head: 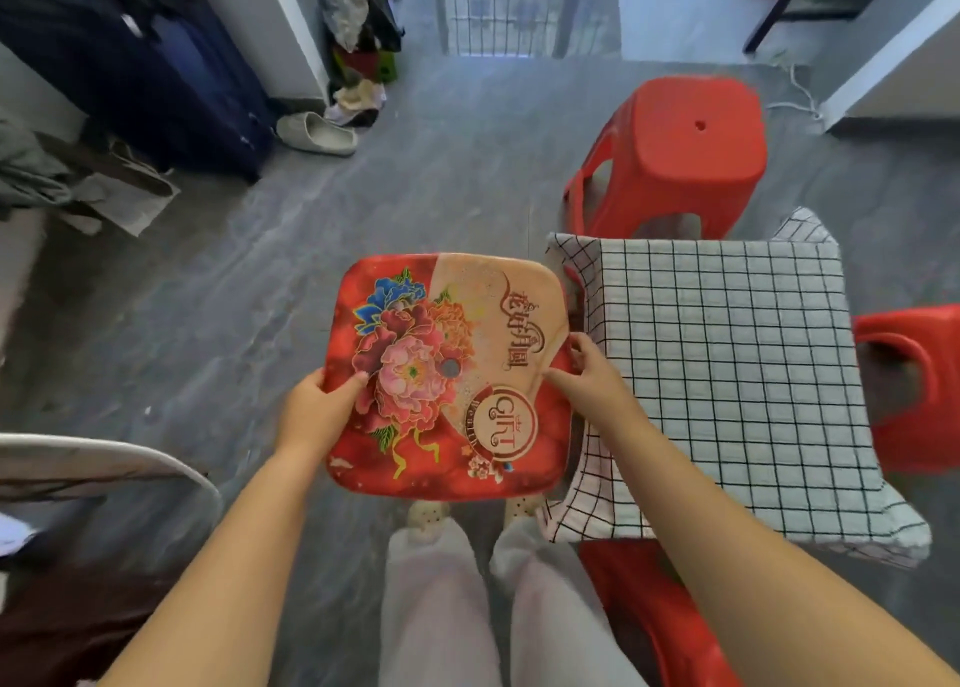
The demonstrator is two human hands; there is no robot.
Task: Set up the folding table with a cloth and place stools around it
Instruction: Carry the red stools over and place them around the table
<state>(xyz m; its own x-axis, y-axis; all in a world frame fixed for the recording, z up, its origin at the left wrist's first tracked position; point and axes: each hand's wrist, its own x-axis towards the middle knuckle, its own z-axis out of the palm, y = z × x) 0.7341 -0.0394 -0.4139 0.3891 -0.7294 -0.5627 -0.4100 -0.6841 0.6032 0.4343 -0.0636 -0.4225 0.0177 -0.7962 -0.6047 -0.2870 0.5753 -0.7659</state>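
The flowered stool (447,374) is seen from the top only, and its legs are hidden under the seat. It is held between the two hands. Whether it is touching the floor cannot be told. Its left edge is gripped by the left hand (317,411), with the thumb on top and the other fingers hidden below. Its right edge is gripped by the right hand (587,374), with the fingers curled over the rim.

Just right of that hand, the checked cloth (727,374) is spread flat, and what lies under it cannot be seen. A red stool (675,156) is stood beyond the cloth. A second red stool (914,390) is cut off at the right. A third red stool (649,613) is partly hidden by the right arm.
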